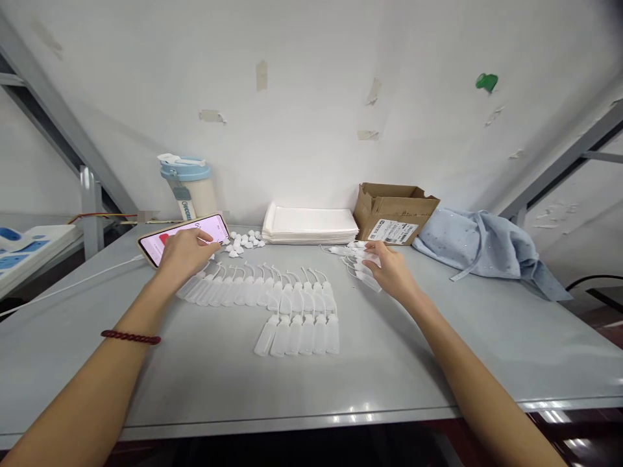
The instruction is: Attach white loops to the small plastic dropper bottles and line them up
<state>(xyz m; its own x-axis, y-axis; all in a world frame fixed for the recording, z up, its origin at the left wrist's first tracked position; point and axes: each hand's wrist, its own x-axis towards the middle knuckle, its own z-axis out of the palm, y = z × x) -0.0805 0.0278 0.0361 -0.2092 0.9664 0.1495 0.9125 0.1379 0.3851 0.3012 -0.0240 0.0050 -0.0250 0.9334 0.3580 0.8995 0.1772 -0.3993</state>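
Observation:
My left hand rests on a smartphone with a lit pink screen, fingers curled over its near edge. My right hand reaches to a small heap of clear plastic squeeze bottles, its fingers closed on one of them. Between the hands, several more clear bottles with bent nozzles lie in two neat rows on the grey table. A scatter of small white caps sits just right of the phone.
Against the wall stand a white tumbler with a blue lid, a stack of white trays and an open cardboard box. Light blue cloth lies at right. A white cable runs left from the phone.

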